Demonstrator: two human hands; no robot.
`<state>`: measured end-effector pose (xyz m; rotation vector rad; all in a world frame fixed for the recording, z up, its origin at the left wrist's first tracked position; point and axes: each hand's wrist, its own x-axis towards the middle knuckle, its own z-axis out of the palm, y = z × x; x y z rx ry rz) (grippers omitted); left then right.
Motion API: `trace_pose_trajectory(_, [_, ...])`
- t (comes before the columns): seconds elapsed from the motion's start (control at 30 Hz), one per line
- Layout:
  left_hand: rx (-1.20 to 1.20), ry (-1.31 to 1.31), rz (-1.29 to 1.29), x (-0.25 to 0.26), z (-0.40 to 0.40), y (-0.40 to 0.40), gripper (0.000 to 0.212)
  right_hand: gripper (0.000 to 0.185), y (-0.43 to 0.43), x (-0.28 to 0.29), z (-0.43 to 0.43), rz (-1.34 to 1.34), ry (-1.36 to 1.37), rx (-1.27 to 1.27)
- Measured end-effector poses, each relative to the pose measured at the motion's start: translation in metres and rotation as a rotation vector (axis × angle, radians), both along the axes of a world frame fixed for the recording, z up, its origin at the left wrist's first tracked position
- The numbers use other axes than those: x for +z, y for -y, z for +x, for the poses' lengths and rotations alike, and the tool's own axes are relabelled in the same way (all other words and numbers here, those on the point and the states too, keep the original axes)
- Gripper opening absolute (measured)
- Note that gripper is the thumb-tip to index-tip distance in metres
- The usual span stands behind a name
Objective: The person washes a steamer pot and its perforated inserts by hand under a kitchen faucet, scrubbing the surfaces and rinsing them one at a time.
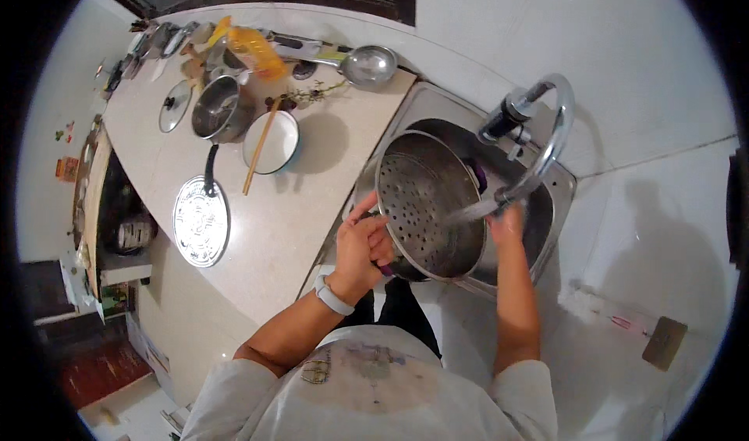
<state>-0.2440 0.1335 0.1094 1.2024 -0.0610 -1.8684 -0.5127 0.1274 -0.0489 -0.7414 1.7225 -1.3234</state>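
A metal steamer pot point(433, 207) with a perforated bottom is held tilted over the stainless steel sink point(541, 218). My left hand point(368, 245) grips its near left side, at a handle with purple on it. Another purple handle point(478, 174) shows on the far side. Water runs from the curved chrome faucet point(562, 131) into the pot. At the pot's right side is my right hand point(508, 224); the spout and pot wall partly hide its fingers, so its grip is unclear.
Left on the counter are a white bowl point(281, 142) with chopsticks point(260, 148) across it, a saucepan point(219, 110), a glass lid point(175, 106) and a round patterned metal trivet point(201, 224). Behind stand a yellow oil bottle point(254, 49) and a metal ladle point(368, 66).
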Motion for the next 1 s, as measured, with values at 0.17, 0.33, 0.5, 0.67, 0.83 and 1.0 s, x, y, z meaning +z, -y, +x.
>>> trace_pose_trajectory(0.17, [-0.018,0.037,-0.101,0.022,0.001,-0.017,0.043,0.012,-0.018,-0.015,-0.013,0.182,0.818,-0.375])
trace_pose_trajectory(0.33, [-0.279,0.227,-0.409,0.041,0.000,-0.028,0.045,0.016,-0.009,-0.042,-0.005,0.177,1.013,-0.008])
trace_pose_trajectory(0.5, [-0.353,0.549,-0.676,0.043,-0.003,-0.038,0.043,0.018,0.001,-0.059,0.015,0.264,0.921,-0.045])
trace_pose_trajectory(0.67, [-0.364,0.766,-0.816,0.045,0.010,-0.045,0.043,0.013,0.014,-0.046,0.045,0.248,0.852,-0.222])
trace_pose_trajectory(0.83, [-0.374,0.932,-0.997,0.047,0.008,-0.045,0.043,0.013,0.016,-0.046,0.040,0.263,0.709,-0.347])
trace_pose_trajectory(1.0, [-0.416,0.995,-1.063,0.050,0.014,-0.046,0.044,0.017,0.025,-0.084,-0.002,-0.004,0.622,-0.228])
